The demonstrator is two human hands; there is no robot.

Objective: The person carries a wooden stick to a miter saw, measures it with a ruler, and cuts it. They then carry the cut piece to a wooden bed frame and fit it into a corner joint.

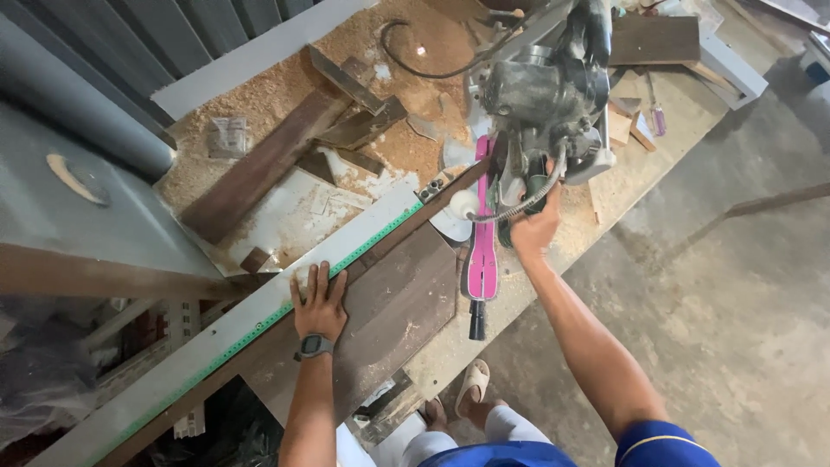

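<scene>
My left hand [318, 303] lies flat, fingers spread, on a dark brown board [389, 311] and presses it against a long pale fence with a green measuring strip [346, 255]. A grey watch sits on that wrist. My right hand [534, 227] is closed around the handle of a dusty grey miter saw [545, 95] that hangs above the bench. Beneath the saw a pink slotted plate [482, 251] runs toward me. The board's far end reaches the pink plate.
Sawdust and dark wood offcuts [259, 169] cover the bench behind the fence. A black cable [406, 65] loops at the back. More boards [653, 39] lie at the far right. A grey metal panel [78, 199] stands left. Concrete floor [735, 285] is right; my sandalled feet are below.
</scene>
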